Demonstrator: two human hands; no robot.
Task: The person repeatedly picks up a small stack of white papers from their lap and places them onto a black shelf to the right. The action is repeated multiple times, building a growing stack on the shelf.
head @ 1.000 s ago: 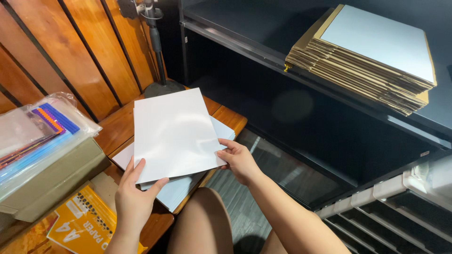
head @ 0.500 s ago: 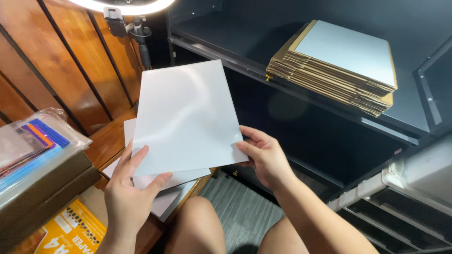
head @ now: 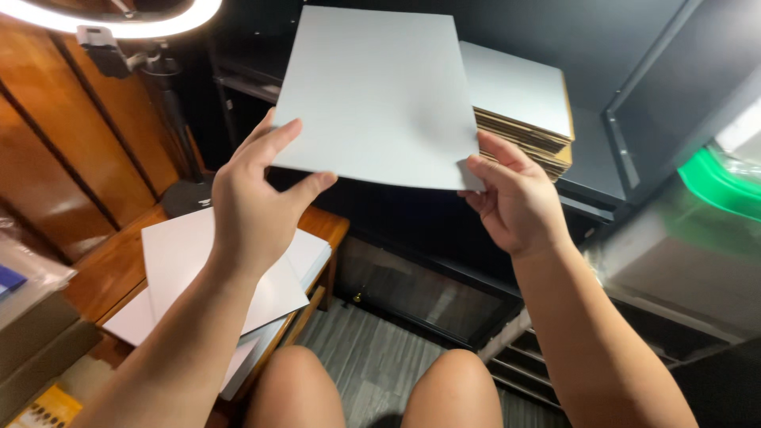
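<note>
Head view: white sheet [head: 380, 91] hides cardboard stack [head: 527, 131].

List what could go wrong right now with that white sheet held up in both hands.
1. The white sheet is pinched only along its lower edge by the left hand and right hand; it may flop or crease.
2. Its far edge hangs close to the stack of cardboard boards on the dark shelf and could catch or nudge them.
3. The loose sheets overhanging the wooden table might slide off.

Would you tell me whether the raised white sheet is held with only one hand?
No, the left hand grips the white sheet at its lower left edge and the right hand at its lower right corner.
</note>
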